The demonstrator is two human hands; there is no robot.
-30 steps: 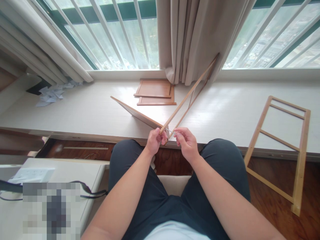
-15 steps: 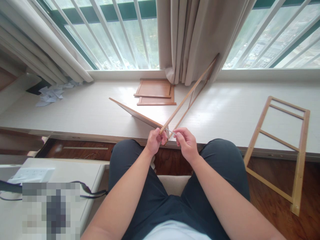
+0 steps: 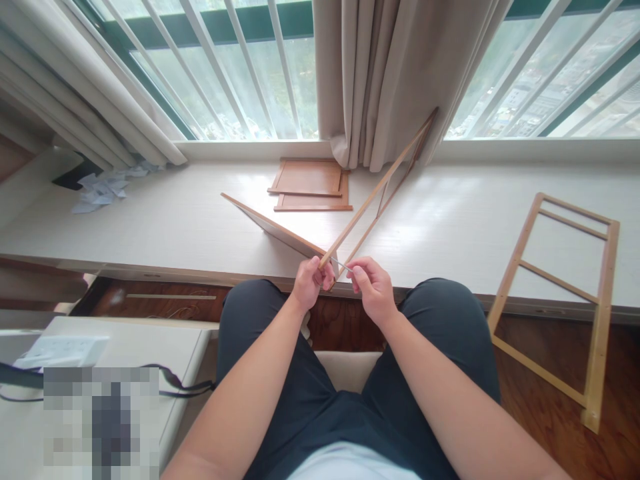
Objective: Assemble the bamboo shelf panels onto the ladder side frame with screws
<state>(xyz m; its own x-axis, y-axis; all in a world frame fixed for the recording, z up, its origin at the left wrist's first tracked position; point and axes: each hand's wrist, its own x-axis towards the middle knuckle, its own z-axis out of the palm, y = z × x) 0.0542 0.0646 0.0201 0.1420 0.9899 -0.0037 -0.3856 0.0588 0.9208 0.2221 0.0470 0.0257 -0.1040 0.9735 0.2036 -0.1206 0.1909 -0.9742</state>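
Note:
My left hand (image 3: 309,283) is closed around the near end of a wooden frame (image 3: 379,193), which stands on edge and slants away toward the curtain. A brown wooden panel (image 3: 273,225) meets the frame at that same corner and reaches out to the left. In my right hand (image 3: 371,285), thumb and fingers pinch a thin metal rod (image 3: 341,264), perhaps a hex key. The rod's far end meets the frame's edge just beside my left fingers; its tip is too small to make out.
Two wooden panels (image 3: 310,180) lie overlapped on the white window ledge (image 3: 200,200). At right, a second wooden frame (image 3: 557,280) leans on the ledge's edge. Paper scraps (image 3: 100,190) lie far left. A white table (image 3: 165,340) with a power strip (image 3: 65,350) stands at lower left.
The free left end of the brown panel has shifted slightly to the right. Both hands keep nearly the same place and grip.

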